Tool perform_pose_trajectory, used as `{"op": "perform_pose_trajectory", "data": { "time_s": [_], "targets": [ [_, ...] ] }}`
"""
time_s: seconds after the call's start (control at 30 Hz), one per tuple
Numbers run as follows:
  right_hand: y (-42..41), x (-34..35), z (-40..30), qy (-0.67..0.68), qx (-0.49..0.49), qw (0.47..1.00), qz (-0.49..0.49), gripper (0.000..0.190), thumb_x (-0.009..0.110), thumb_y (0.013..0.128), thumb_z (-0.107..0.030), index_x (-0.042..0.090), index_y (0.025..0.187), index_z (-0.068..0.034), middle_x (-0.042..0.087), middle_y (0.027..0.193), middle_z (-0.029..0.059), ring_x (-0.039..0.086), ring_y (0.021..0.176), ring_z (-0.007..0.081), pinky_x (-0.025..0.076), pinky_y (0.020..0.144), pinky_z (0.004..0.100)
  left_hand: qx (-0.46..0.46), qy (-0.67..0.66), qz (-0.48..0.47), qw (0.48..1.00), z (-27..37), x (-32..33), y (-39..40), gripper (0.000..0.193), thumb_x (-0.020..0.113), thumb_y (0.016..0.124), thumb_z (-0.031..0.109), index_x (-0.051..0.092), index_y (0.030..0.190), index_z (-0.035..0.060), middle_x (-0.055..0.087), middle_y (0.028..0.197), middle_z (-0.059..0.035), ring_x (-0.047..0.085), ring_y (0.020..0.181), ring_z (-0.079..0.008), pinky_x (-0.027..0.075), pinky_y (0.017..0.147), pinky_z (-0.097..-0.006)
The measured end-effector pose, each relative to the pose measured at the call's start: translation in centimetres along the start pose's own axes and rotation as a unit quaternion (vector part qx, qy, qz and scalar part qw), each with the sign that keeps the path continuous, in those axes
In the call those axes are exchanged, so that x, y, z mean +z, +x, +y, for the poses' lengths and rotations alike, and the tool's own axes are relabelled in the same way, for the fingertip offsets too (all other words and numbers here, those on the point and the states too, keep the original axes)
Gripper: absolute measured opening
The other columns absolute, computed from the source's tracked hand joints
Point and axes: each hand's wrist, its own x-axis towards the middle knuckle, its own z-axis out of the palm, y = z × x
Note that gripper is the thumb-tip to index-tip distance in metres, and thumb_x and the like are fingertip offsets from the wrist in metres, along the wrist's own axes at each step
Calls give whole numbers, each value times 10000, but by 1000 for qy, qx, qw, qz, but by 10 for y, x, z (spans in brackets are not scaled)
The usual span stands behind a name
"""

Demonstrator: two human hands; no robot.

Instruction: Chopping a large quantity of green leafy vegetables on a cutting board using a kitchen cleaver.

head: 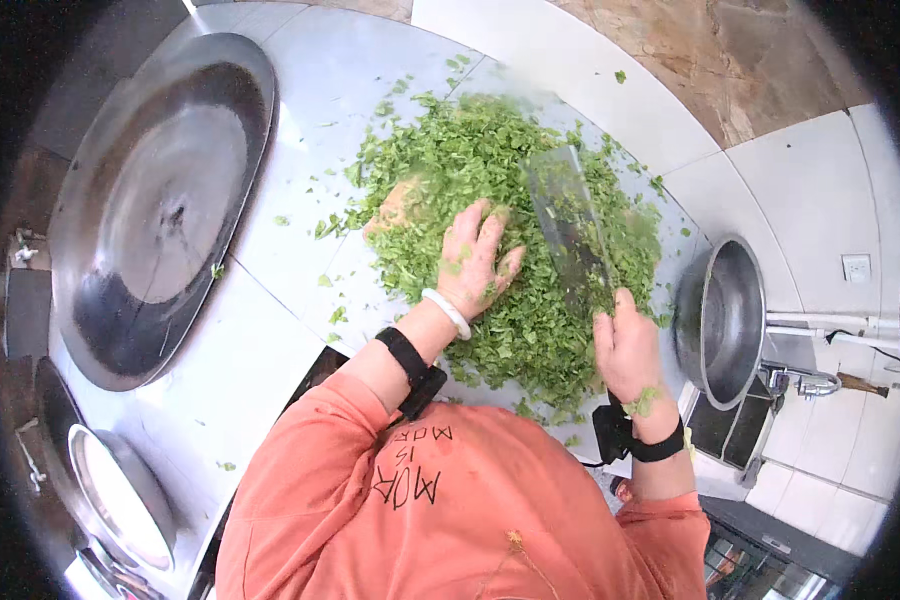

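A large heap of chopped leafy greens (472,150) spreads over the worktop in front of me. A small patch of tan board (396,204), apparently wooden, shows through at the heap's left side; the greens hide the rest. My right hand (628,346) is closed around the handle of a cleaver (566,217), whose broad blade is tilted over the right part of the heap with green bits stuck to it. My left hand (474,259) rests on the middle of the heap, fingers somewhat spread, with leaf bits on its skin.
A big wok (176,202) stands on the white tiled worktop (285,300) at left. Nearer on that side is a metal basin (124,495) with white contents. At right, a steel bowl (731,322) sits by a faucet (817,384). A socket (856,268) is on the wall.
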Motion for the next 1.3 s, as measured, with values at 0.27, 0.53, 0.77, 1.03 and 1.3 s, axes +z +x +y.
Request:
{"op": "perform_pose_trajectory", "data": {
  "time_s": [0.27, 0.53, 0.77, 1.03, 1.3],
  "targets": [
    [63, 56, -19, -62, -42, 994, -78, 170, 452, 822, -156, 459, 874, 6, 589, 700, 221, 586, 681, 395, 460, 625, 488, 33, 3, -76, 997, -17, 13, 0, 311, 608, 601, 48, 474, 880, 37, 477, 876, -153, 470, 803, -339, 411, 704, -411],
    [27, 0, -21, -68, -68, 993, -64, 209, 447, 841, -184, 405, 934, -2, 571, 676, 225, 566, 663, 414, 441, 620, 499, 39, 113, -18, 993, -7, -35, -1, 321, 647, 700, 210, 505, 972, 113, 494, 989, -120, 480, 904, -297, 399, 712, -415],
    [55, 63, -25, -55, -65, 992, -97, 209, 458, 835, -184, 447, 907, 12, 579, 692, 228, 568, 682, 420, 449, 635, 496, 38, 19, -63, 997, -29, -9, -28, 292, 594, 614, 23, 514, 893, 53, 520, 910, -126, 511, 858, -311, 446, 728, -372],
    [17, -2, -35, -116, -85, 973, -182, 231, 443, 844, -180, 412, 957, 18, 575, 688, 230, 578, 692, 405, 453, 647, 483, -1, 50, -44, 998, -23, -35, -35, 301, 617, 629, 68, 504, 908, 62, 489, 867, -113, 492, 843, -305, 435, 703, -375],
    [30, 59, -15, -12, -107, 992, -70, 206, 448, 841, -188, 442, 911, 6, 573, 697, 230, 568, 685, 401, 443, 639, 482, 17, 25, -60, 998, -23, -30, -35, 358, 643, 655, 111, 513, 985, 60, 505, 939, -133, 492, 888, -321, 434, 749, -380]
  ]
}}
